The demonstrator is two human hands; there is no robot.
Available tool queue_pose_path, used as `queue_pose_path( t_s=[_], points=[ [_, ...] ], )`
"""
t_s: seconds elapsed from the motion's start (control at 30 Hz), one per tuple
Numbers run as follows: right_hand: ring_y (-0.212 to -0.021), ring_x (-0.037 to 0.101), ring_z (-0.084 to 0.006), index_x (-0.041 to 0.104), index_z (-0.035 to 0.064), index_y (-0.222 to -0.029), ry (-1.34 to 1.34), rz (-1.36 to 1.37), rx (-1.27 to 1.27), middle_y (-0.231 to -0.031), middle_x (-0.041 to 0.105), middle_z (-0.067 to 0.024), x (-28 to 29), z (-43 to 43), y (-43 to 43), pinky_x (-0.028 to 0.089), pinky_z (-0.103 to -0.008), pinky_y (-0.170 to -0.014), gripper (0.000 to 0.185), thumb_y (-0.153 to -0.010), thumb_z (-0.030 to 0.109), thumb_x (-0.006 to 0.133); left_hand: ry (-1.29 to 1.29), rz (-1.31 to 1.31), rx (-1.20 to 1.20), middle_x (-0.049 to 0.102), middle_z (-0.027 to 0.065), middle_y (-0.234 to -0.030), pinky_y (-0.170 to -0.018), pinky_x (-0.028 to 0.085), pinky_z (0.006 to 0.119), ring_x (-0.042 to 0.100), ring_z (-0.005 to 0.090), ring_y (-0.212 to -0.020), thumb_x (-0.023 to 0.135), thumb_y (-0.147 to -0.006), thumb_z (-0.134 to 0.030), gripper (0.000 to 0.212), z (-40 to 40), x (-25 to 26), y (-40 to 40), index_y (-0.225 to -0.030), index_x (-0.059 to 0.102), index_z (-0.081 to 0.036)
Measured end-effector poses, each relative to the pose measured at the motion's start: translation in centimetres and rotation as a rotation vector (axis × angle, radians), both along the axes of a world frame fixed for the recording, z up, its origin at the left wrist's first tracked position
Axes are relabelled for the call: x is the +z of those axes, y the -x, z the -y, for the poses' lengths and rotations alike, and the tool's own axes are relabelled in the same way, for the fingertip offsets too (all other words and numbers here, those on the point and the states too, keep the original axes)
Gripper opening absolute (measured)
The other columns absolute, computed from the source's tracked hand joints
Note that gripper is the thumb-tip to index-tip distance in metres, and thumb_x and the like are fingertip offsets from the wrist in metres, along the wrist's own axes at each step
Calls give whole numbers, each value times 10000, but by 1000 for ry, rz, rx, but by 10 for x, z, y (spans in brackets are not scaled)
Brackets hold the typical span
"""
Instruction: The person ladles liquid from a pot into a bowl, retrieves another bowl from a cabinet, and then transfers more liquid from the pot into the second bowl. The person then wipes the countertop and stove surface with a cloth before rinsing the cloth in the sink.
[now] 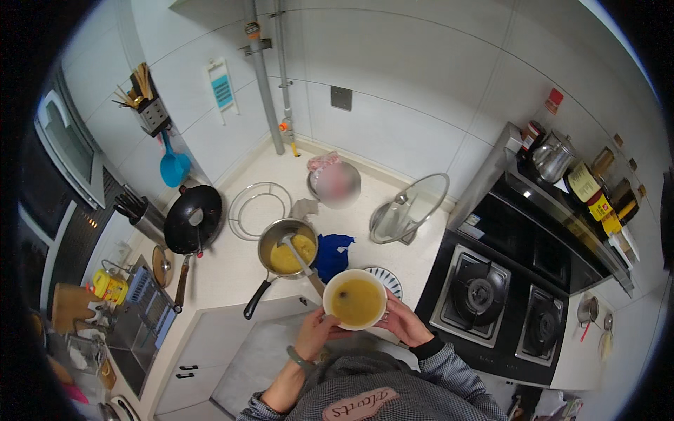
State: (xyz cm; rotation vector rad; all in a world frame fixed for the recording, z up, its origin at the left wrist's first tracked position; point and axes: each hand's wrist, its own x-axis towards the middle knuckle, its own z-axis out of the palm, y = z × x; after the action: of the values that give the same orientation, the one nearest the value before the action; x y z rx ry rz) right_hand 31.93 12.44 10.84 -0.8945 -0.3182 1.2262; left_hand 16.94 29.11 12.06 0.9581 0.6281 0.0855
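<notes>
Between my two hands is a white bowl (pixel 355 300) filled with yellow soup or porridge, with a small dark spot in it. My left hand (pixel 322 333) grips its left side and my right hand (pixel 404 320) its right side. Just beyond, to the left, a steel saucepan (pixel 287 247) with a black handle holds more of the yellow food. A ladle (pixel 300 255) rests in the saucepan, its handle reaching towards the bowl. A blue cloth (pixel 334 258) lies beside the saucepan. Partly hidden behind my right hand is a patterned plate (pixel 388 279).
A glass lid (pixel 410 210) leans in a stand at the back right, left of the gas stove (pixel 476 297). A round wire rack (pixel 259 210) lies behind the saucepan. A black wok (pixel 194 218) stands at left, near the sink (pixel 131 342). The range hood (pixel 526 226) overhangs at right.
</notes>
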Motion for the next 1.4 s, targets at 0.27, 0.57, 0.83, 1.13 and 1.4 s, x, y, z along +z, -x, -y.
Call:
queue_pose_path(
  t_s=[0.27,0.57,0.83,1.13,1.4],
  points=[
    [-1125,552,-238,172,33,-1448,142,-18,-234,-1345,423,-138,-81,40,-24,542,-368,-862,633,-862,43,412,55,-96,-212,566,172,-1117,-754,568,370,620,260,-974,535,-925,-178,481,37,-59,-24,-1339,360,-6],
    [-931,646,-190,211,77,-1452,377,36,-206,-1195,552,-112,-116,14,-56,564,-324,-785,635,-853,66,423,20,-74,-181,538,188,-1249,-897,485,341,595,263,-1056,407,-976,-373,535,6,-88,40,-1339,368,17],
    [-607,568,-115,484,117,-1334,624,395,-209,-782,583,-50,-143,-13,-76,520,-272,-591,573,-774,87,604,-19,-119,98,614,179,-1141,-836,509,315,628,231,-985,404,-975,-341,464,-7,-85,86,-1254,467,24],
    [-1104,538,-360,564,200,-1263,584,1270,-135,-1266,470,-269,-76,-8,-54,429,-362,-968,611,-677,95,703,-10,-150,208,629,168,-1111,-803,514,292,638,214,-951,431,-962,-359,465,-14,-94,103,-1232,497,14],
    [-1226,426,-363,559,211,-1251,320,1766,60,-1381,334,-170,-18,13,-47,445,-396,-997,612,-689,29,719,12,-162,201,638,152,-1092,-782,509,271,644,199,-917,452,-954,-346,434,-20,-108,100,-1223,516,-12]
  ],
)
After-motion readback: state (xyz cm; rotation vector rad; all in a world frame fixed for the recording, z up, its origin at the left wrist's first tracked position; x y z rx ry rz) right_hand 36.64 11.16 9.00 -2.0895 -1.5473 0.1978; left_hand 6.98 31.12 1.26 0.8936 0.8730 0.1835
